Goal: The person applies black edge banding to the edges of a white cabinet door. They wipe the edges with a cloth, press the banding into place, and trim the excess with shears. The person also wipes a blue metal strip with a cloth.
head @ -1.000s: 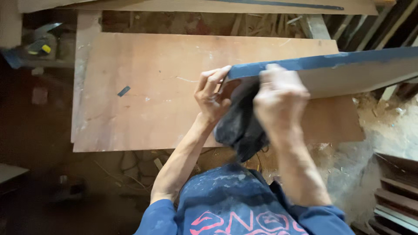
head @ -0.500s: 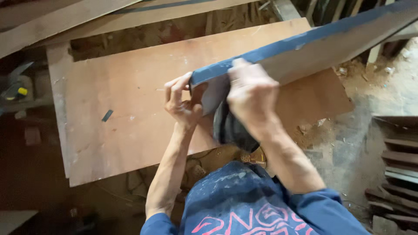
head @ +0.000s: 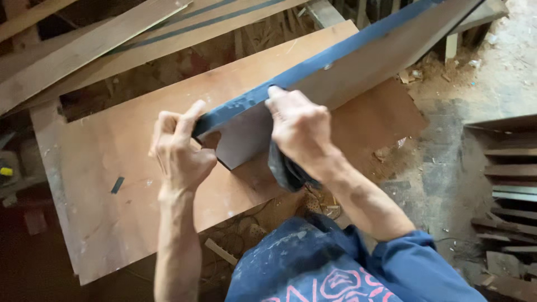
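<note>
Far left, a yellow-and-black tool (head: 5,171) peeks in at the edge, and a small dark scrap (head: 117,184) lies on the plywood surface (head: 112,223). Left hand (head: 180,152) next: fingers curled tight round the near end of the blue-edged board (head: 358,72), which sits on its edge, slanting up to the right above the surface. Right hand (head: 299,127) is clamped over the board's top edge, pressing a dark cloth (head: 286,169) against its face, the cloth hanging below the palm. Far right, stacked wood strips (head: 506,173) on the dusty floor (head: 447,168).
</note>
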